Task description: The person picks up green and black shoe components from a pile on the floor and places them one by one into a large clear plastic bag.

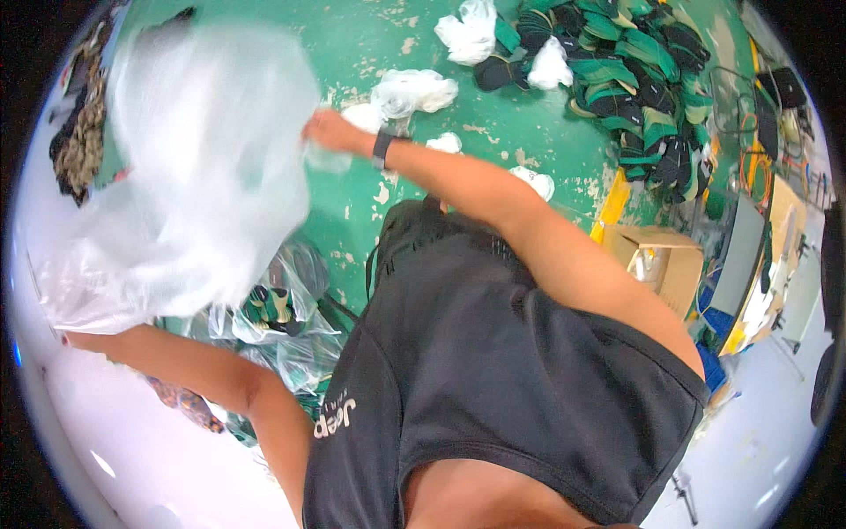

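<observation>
We have a large translucent plastic bag stretched between our hands, up in the air over the left side of the green floor, its surface blurred. Our right hand is at the bag's right edge, the fingers bent in and seemingly pinching the film. Our left hand is mostly covered by the lower left part of the bag, so we cannot tell how its fingers are set.

As for progress, we judge the bag to be spread out but not filled: we see nothing inside it, though the blur could hide something small. What looks done is nearby: a clear plastic sack beyond our left forearm has green and black pieces showing through or among its folds.

Much appears left. A big heap of green-and-black fabric pieces lies loose on the floor at the upper right, with no wrapping over most of it. White plastic bundles, one crumpled by the heap and another nearer our right hand, also lie on the floor; we cannot tell whether they hold anything.
</observation>
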